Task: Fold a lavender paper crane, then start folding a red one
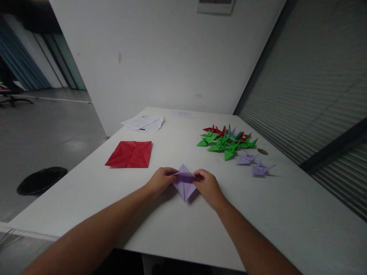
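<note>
A lilac sheet of origami paper (185, 187), folded into a diamond-like shape, is between my two hands near the front of the table. My left hand (161, 181) pinches its left corner between thumb and fingers. On the opposite corner, my right hand (208, 186) has a similar pinch. The upper part of the paper is lifted in a raised flap, and its lower point faces me. To the left lies creased red paper (132, 154), opened out flat.
Folded green paper cranes (222, 144) and red ones (219, 131) are heaped at the right. Two lilac cranes (260, 169) sit nearer, beside a round hole (262, 151). Printed sheets (143, 123) lie at the back left of the white table (94, 206). A black bin (41, 180) stands on the floor.
</note>
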Demonstrator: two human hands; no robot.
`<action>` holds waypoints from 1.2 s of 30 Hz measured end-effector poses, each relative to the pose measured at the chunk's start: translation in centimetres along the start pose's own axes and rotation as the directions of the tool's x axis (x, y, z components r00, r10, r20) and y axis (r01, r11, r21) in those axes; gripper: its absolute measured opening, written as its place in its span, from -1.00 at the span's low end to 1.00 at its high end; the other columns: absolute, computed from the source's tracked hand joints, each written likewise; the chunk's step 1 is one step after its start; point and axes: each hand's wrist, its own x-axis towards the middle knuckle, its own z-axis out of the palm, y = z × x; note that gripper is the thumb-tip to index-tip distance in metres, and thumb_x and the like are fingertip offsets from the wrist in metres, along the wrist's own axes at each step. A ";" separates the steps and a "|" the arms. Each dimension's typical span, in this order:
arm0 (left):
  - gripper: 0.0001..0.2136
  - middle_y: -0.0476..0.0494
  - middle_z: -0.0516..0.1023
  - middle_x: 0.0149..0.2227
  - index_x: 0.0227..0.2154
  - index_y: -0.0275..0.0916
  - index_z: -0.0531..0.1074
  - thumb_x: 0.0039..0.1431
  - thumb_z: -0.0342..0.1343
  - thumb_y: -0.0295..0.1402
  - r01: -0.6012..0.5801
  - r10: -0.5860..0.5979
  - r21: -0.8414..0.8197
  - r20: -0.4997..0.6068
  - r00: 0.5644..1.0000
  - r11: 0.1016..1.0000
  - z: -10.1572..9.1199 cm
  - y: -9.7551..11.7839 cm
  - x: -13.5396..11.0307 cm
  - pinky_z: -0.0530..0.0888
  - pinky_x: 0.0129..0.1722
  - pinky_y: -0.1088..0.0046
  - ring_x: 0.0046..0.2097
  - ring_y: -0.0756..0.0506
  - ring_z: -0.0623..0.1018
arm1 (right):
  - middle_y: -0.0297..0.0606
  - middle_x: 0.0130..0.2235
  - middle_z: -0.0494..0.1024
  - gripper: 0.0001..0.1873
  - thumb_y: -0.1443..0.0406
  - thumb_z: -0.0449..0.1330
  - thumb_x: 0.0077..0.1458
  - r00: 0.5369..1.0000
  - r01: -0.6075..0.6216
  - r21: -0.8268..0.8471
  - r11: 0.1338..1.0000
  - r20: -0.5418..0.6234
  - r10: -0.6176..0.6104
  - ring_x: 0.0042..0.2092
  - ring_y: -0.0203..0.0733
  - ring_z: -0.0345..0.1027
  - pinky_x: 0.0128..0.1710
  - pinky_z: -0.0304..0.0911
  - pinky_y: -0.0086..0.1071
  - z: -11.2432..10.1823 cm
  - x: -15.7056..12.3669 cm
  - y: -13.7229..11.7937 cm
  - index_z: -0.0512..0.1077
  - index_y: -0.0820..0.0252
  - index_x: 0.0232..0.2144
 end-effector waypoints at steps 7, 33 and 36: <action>-0.67 -0.21 0.53 -0.23 -0.26 -0.16 0.60 -0.16 0.40 -0.25 -0.334 0.352 0.470 0.052 0.935 0.817 -1.6 1.6 -1.1 0.45 -0.21 0.33 -0.27 -0.17 0.50 | -0.29 -0.41 0.52 -0.82 0.53 0.21 -0.09 0.991 0.134 -0.331 0.934 0.048 -0.125 -0.32 -0.18 0.39 -0.28 0.23 -0.37 -0.4 -0.2 -0.5 0.50 0.18 -0.47; -0.42 -0.66 0.40 0.17 0.19 -0.37 0.36 0.23 0.11 -0.07 -0.667 0.223 0.685 0.629 0.744 0.294 2.6 0.7 -4.8 0.57 -0.32 0.07 -0.15 -0.42 0.63 | -0.23 -0.24 0.51 -0.92 0.40 0.26 0.11 0.953 0.302 -0.142 0.943 0.079 -0.293 -0.15 -0.14 0.40 -0.10 0.29 -0.30 -0.2 -0.1 -0.9 0.52 0.16 -0.30; -0.42 -0.58 0.35 0.25 0.21 -0.33 0.33 0.30 -0.01 -0.01 -0.713 0.156 0.679 0.696 0.701 0.177 2.3 1.6 -5.0 0.59 -0.31 0.12 -0.14 -0.35 0.65 | -0.28 -0.36 0.45 -0.89 0.37 0.25 0.13 0.964 0.265 -0.184 0.947 0.039 -0.262 -0.26 -0.17 0.36 -0.21 0.25 -0.34 -0.2 0.1 -0.7 0.45 0.18 -0.45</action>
